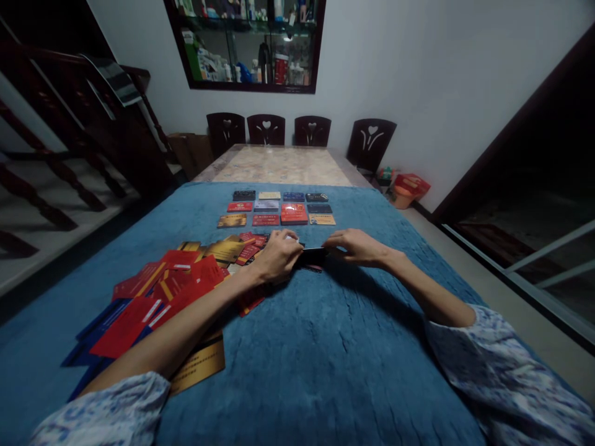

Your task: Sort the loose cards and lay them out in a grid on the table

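My left hand [279,255] is closed on one end of some dark cards [314,255] held just above the blue cloth. Fingers of my right hand [357,248] pinch the other end of these cards; how many there are cannot be made out. Under them, part of a reddish card shows on the cloth. To the left spreads a loose heap of red cards [186,286], blue cards [95,328] and gold cards [199,365], partly covered by my left forearm. Beyond my hands, several small card stacks stand in rows, among them a taller red stack [294,214] and a gold stack [232,220].
The blue cloth [297,371] covers the near part of a long table, whose stone-patterned top [279,164] shows at the far end. Dark chairs [372,142] stand behind it. A railing is on the left; a red box [413,184] sits on the floor at right.
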Demonstrator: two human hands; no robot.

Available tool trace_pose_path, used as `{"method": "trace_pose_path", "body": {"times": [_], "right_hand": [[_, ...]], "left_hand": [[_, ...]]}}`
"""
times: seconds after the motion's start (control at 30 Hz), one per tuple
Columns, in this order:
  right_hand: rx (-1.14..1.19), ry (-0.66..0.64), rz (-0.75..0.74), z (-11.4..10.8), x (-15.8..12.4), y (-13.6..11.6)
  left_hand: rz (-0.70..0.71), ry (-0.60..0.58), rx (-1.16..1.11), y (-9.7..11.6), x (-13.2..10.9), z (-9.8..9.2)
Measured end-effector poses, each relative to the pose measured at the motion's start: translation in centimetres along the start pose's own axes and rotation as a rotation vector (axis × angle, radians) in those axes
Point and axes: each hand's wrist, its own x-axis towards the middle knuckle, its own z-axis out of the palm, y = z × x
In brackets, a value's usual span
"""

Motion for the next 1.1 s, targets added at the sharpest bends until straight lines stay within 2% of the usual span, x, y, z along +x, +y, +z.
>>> {"method": "trace_pose_path", "body": {"times": [0.13,0.5,0.7,1.1], "right_hand": [[-0.028,0.024,0.037,0.6,0.2,0.2],[-0.057,0.164,0.153,2.9,0.6,0.3],[-0.081,0.237,0.205,4.0,1.1,-0.1],[-0.024,0.256,0.260,4.9,1.2,-1.0]], "left_hand": [[-0.043,-0.010,0.022,0.1,0.0,0.2],[-0.184,0.077,-0.037,0.4,0.0,0.6],[-0.211,0.099,-0.014,0.2,-0.2,0.6],[-0.236,0.074,0.103,0.4,-0.5,1.0]]}}
